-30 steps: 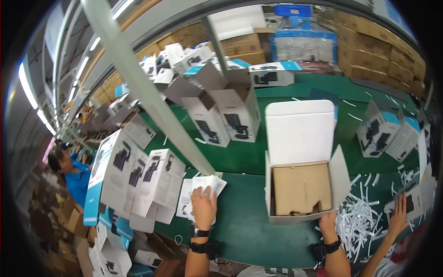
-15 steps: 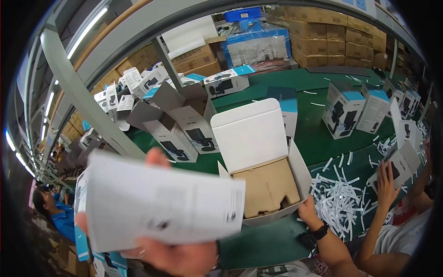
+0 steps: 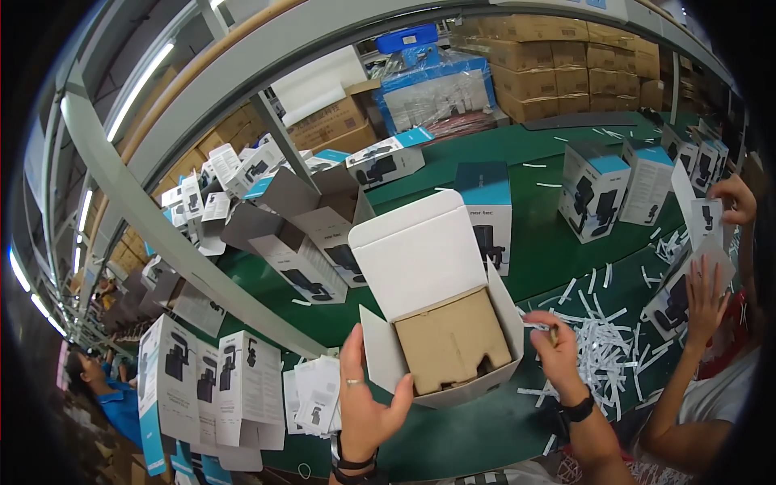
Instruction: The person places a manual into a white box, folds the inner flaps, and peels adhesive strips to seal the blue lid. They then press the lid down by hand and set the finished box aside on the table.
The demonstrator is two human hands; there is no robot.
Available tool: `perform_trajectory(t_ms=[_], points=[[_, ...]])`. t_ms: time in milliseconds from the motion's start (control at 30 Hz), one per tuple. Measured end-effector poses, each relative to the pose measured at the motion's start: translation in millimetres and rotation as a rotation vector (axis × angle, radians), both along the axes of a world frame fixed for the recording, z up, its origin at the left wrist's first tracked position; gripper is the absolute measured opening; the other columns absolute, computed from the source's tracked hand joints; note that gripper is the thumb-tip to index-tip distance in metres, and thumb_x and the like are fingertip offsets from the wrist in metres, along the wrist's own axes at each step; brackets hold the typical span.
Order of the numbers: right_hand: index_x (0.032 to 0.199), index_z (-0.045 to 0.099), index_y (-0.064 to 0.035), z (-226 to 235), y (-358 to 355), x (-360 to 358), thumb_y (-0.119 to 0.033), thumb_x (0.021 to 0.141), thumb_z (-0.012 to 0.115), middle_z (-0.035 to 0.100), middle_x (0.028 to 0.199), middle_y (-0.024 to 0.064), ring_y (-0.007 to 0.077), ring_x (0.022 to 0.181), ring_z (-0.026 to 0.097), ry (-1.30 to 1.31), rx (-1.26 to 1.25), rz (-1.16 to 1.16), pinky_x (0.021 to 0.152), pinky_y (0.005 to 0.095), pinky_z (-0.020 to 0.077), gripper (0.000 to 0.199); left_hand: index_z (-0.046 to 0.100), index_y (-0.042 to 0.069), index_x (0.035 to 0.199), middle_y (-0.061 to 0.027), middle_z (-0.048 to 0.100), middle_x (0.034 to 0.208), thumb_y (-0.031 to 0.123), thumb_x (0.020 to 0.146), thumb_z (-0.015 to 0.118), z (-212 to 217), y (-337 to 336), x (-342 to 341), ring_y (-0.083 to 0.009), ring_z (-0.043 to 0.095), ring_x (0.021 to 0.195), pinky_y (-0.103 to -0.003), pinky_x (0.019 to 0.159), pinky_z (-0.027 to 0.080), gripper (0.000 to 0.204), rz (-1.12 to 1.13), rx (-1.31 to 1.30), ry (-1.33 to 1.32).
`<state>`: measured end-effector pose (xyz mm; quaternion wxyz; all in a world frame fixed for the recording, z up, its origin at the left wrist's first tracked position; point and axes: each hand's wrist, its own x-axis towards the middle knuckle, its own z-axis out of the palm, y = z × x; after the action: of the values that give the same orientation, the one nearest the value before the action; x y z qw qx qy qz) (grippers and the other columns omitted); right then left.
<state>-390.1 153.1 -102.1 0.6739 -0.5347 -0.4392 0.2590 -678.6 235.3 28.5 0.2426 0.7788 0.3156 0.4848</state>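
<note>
An open white carton [image 3: 419, 257] faces me at the middle of the table, its lid raised and side flaps spread. A brown cardboard insert [image 3: 453, 343] with notches along its near edge fills it. My left hand [image 3: 370, 404], with a ring and a dark wristband, is spread open at the carton's near left corner and holds nothing. Off the carton's right side, my right hand [image 3: 559, 360] has its fingers partly curled and apart, and I see nothing gripped in it. Left of my left hand lie small white printed sheets [image 3: 314, 396] and printed carton sleeves [image 3: 246, 392].
Paper shreds [image 3: 594, 352] are heaped on the right. Printed boxes [image 3: 592, 194] stand behind them, and opened boxes [image 3: 299, 271] behind the carton. A grey post [image 3: 153, 210] slants on the left. At the far right, a co-worker's hands [image 3: 707, 295] handle another carton.
My left hand has let go of the white printed carton sleeve and moved to the open carton's left side. My right hand has come off the carton's right corner. The co-worker's hand has shifted upward.
</note>
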Motion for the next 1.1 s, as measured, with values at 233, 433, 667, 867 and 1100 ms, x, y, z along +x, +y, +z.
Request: perform_trajectory(t_ms=[233, 433, 667, 867, 1100], points=[[0.122, 0.069, -0.0037, 133, 2, -20, -0.007, 0.089, 0.065, 0.073, 0.113, 0.0141, 0.0265, 0.087, 0.073, -0.618, 0.297, 0.401, 0.074, 0.0352, 0.0566, 0.033, 0.056, -0.001, 0.139, -0.0257, 0.053, 0.143, 0.03, 0.087, 0.075, 4, -27, 43, -0.048, 0.053, 0.13, -0.051, 0.11, 0.041, 0.064, -0.032, 0.397, 0.636], [0.097, 0.072, -0.0051, 155, 20, -15, -0.009, 0.086, 0.069, 0.073, 0.092, 0.01, 0.028, 0.079, 0.071, -0.663, -0.05, 0.39, 0.063, 0.0374, 0.0541, 0.012, 0.062, 0.002, 0.134, -0.0218, 0.058, 0.142, 0.046, 0.086, 0.076, -23, -27, 59, -0.0461, 0.056, 0.127, -0.051, 0.107, 0.045, 0.067, 0.085, 0.517, 0.604], [0.083, 0.068, -0.0033, 128, 75, 1, -0.011, 0.084, 0.078, 0.068, 0.078, 0.0099, 0.0264, 0.066, 0.067, -1.058, 0.174, -0.098, 0.059, 0.0332, 0.0522, 0.013, 0.066, 0.004, 0.128, -0.0201, 0.064, 0.134, 0.054, 0.083, 0.078, -32, -15, 52, -0.0409, 0.061, 0.123, -0.049, 0.104, 0.049, 0.069, 0.095, 0.538, 0.518], [0.082, 0.067, -0.0043, 122, 71, -13, -0.015, 0.086, 0.078, 0.067, 0.077, 0.009, 0.0269, 0.065, 0.066, -0.973, 0.1, -0.01, 0.057, 0.0345, 0.0509, 0.016, 0.067, 0.004, 0.127, -0.0198, 0.065, 0.133, 0.055, 0.082, 0.078, -33, -10, 41, -0.0407, 0.062, 0.122, -0.048, 0.103, 0.049, 0.068, 0.078, 0.518, 0.531], [0.084, 0.068, -0.004, 137, 58, -29, -0.015, 0.086, 0.079, 0.066, 0.074, 0.0085, 0.0256, 0.064, 0.066, -0.917, 0.041, 0.22, 0.058, 0.0326, 0.0506, 0.016, 0.068, 0.005, 0.126, -0.0194, 0.065, 0.133, 0.055, 0.083, 0.078, -33, 0, 26, -0.04, 0.062, 0.123, -0.048, 0.104, 0.048, 0.067, 0.062, 0.492, 0.526]])
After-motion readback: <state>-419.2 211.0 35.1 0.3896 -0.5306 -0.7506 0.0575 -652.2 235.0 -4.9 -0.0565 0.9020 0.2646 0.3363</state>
